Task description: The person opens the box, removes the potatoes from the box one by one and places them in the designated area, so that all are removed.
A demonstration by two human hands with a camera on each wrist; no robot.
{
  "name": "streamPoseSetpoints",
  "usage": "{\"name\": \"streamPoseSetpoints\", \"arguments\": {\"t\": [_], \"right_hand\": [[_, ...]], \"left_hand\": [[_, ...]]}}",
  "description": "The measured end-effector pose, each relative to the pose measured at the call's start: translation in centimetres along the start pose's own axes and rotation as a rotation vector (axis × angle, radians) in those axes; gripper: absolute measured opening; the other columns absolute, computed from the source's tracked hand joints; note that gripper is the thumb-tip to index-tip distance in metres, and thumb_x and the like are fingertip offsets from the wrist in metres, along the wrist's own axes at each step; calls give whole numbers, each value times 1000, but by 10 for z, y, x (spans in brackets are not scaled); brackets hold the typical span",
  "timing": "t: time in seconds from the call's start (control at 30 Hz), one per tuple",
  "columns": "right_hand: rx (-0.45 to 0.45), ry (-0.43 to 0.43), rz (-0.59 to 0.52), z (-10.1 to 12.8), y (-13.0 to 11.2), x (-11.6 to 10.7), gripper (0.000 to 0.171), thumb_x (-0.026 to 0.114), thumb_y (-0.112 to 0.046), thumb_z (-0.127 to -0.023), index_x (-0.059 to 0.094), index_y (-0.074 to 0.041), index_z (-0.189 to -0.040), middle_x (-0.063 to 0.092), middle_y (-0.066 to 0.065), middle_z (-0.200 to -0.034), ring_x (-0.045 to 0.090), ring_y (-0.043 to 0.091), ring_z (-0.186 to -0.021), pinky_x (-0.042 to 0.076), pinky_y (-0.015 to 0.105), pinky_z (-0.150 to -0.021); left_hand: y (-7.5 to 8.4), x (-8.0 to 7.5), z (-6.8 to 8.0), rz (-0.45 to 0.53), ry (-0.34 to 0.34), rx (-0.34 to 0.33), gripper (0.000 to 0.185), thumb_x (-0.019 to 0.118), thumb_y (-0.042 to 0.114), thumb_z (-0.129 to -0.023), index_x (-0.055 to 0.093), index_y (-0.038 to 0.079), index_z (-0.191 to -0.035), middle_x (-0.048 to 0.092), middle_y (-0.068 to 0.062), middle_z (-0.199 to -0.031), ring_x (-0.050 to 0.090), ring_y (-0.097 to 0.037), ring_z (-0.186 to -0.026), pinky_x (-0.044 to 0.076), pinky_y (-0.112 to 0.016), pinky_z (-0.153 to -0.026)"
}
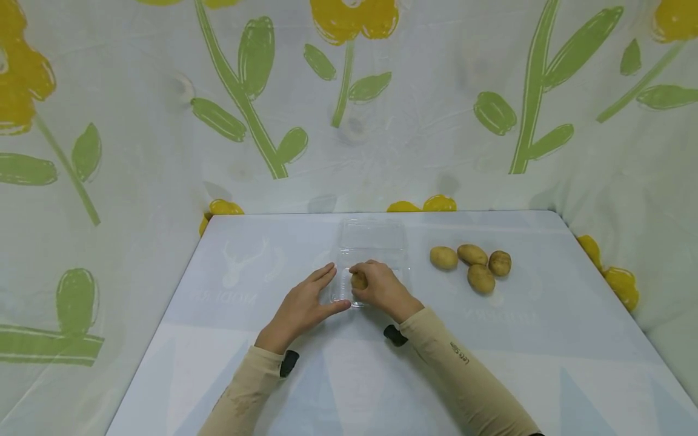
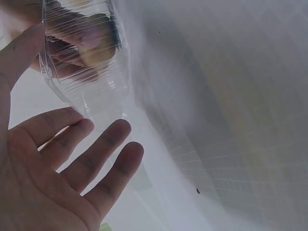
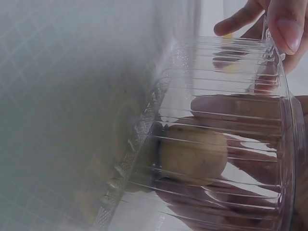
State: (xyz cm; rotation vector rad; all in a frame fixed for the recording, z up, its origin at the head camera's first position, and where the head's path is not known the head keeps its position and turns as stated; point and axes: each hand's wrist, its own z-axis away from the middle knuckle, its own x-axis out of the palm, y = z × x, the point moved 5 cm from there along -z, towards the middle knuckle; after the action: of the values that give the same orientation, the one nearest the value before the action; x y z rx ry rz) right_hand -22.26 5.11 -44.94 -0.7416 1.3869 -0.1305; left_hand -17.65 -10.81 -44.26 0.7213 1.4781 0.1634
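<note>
A clear plastic clamshell box (image 1: 376,239) lies open in the middle of the table, its lid folded back. My right hand (image 1: 378,286) is inside the near half and grips a small potato (image 1: 358,280). Through the ribbed wall in the right wrist view, the potato (image 3: 192,154) shows with fingers (image 3: 250,108) curled round it. My left hand (image 1: 319,293) rests against the box's left near corner with fingers straight and spread. In the left wrist view, the left hand (image 2: 62,163) lies beside the box (image 2: 86,82).
Several loose potatoes (image 1: 472,261) lie in a cluster on the table right of the box. The white table (image 1: 491,363) is enclosed at the back and sides by a flower-printed cloth (image 1: 382,121). Its edges fall away at left and right.
</note>
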Motion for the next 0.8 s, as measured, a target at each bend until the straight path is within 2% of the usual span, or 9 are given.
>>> {"name": "streamPoseSetpoints", "arguments": {"t": [0.3, 0.53, 0.8], "right_hand": [[-13, 25, -10, 4, -1, -2, 41, 74, -13, -76, 65, -9, -115, 65, 3, -106, 56, 15, -91, 48, 32, -84], [-47, 77, -18, 7, 1, -5, 39, 75, -11, -76, 66, -9, -113, 65, 3, -105, 57, 13, -90, 48, 29, -82], [-45, 131, -16, 12, 3, -15, 40, 76, -14, -75, 66, -11, -114, 64, 1, -107, 55, 12, -90, 48, 27, -81]], "left_hand": [[0, 1, 0, -1, -1, 0, 88, 61, 66, -76, 37, 15, -144, 29, 7, -150, 30, -17, -135, 34, -42, -105], [0, 1, 0, -1, -4, -7, 88, 61, 66, -76, 37, 16, -144, 29, 8, -150, 30, -16, -136, 34, -41, -106], [0, 1, -1, -6, -7, -10, 88, 60, 67, -76, 37, 16, -144, 29, 8, -150, 29, -16, -136, 33, -42, -106]]}}
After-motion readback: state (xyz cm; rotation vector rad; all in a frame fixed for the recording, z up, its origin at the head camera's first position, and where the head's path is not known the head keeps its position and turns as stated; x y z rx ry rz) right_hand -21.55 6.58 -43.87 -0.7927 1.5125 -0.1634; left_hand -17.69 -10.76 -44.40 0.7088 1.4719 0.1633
